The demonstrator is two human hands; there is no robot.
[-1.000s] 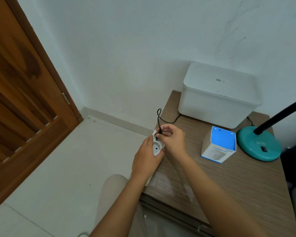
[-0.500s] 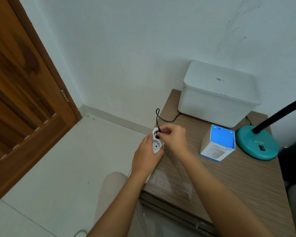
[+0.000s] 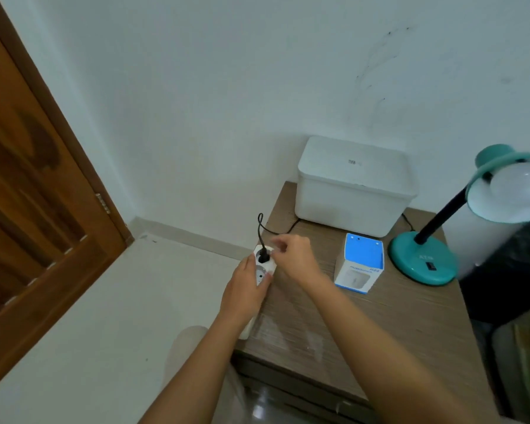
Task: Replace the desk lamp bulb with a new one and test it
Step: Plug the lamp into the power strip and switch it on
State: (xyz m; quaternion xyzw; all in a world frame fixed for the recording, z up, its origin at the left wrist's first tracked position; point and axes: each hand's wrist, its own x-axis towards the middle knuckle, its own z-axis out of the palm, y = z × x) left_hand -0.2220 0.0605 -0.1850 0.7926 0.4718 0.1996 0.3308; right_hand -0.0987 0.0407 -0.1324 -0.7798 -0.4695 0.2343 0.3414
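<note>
While the left hand (image 3: 245, 289) grips the white power strip (image 3: 262, 270) at the desk (image 3: 364, 319) edge, hiding its lower part, the right hand (image 3: 294, 255) hovers loosely curled beside the black plug (image 3: 263, 257) seated in the top socket, holding nothing visible. The teal lamp (image 3: 422, 261), bulb (image 3: 520, 185) fitted, is cut off at right; the box (image 3: 360, 264) print is blurred.

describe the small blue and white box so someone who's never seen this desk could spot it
On the wooden desk, look in front of the big white bin by the wall. The box stands between the right hand and the teal lamp base, the only thing there with a bright blue top.
</note>
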